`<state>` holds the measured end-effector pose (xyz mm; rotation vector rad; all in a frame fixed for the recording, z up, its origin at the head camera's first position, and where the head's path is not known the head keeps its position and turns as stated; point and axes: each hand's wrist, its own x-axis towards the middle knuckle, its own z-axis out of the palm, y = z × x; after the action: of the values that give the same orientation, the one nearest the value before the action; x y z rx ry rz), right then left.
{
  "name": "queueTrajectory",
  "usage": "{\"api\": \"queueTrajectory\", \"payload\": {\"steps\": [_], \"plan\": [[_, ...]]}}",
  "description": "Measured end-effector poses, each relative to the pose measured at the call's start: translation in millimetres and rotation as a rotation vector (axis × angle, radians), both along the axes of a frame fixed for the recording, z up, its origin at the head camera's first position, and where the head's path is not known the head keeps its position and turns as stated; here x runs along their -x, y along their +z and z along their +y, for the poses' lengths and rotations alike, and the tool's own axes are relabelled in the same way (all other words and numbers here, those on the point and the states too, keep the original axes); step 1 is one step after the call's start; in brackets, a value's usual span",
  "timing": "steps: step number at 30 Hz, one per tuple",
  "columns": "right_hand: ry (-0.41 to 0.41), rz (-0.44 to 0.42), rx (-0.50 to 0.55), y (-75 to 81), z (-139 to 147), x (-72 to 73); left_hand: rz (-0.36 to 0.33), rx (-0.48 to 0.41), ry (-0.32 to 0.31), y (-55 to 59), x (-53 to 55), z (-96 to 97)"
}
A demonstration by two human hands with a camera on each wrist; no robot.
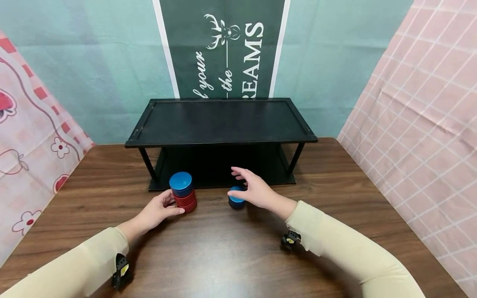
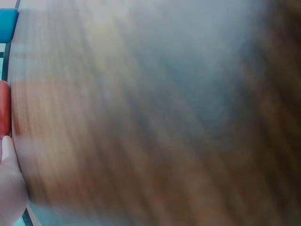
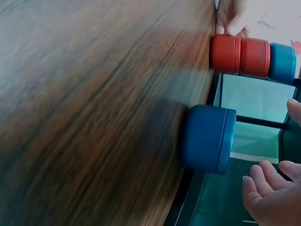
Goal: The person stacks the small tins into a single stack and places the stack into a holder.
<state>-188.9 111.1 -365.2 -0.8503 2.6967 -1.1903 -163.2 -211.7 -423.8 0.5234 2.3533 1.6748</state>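
A stack of small round tins stands on the table: a lower red tin (image 1: 187, 206), an upper red tin (image 1: 183, 200) and a blue tin (image 1: 181, 184) on top. My left hand (image 1: 161, 210) holds the lower red tin from the left, thumb at its front and fingers at its side. To the right, a second blue tin (image 3: 207, 139) sits alone on the table. Over its lid, my right hand (image 1: 257, 191) hovers with spread, loosely bent fingers (image 3: 263, 181) and nothing in them; the right wrist view shows a gap between these fingers and the lid.
Just behind the tins stands a black two-level rack (image 1: 220, 122), its lower shelf (image 1: 223, 165) close to the stack. The brown wooden table (image 1: 223, 256) reaches to a pink cloth (image 1: 421, 116) on the right and a green-blue cloth (image 1: 328, 62) at the back.
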Motion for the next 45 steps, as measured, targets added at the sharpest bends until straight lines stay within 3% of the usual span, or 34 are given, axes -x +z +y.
{"api": "queueTrajectory", "payload": {"steps": [15,26,31,45], "plan": [[-0.034,-0.066,-0.038,-5.8,18,-0.1,0.007,0.006,0.009,-2.7,-0.1,-1.2],[0.032,-0.183,-0.113,-22.4,22,-3.1,0.0,0.015,0.009,0.7,-0.4,-2.3],[0.021,-0.177,-0.137,-28.1,20,-1.8,0.006,0.011,0.005,0.1,1.1,-1.5],[-0.048,-0.134,-0.104,-26.1,17,-4.3,-0.002,0.006,0.005,1.0,1.5,0.8]]}}
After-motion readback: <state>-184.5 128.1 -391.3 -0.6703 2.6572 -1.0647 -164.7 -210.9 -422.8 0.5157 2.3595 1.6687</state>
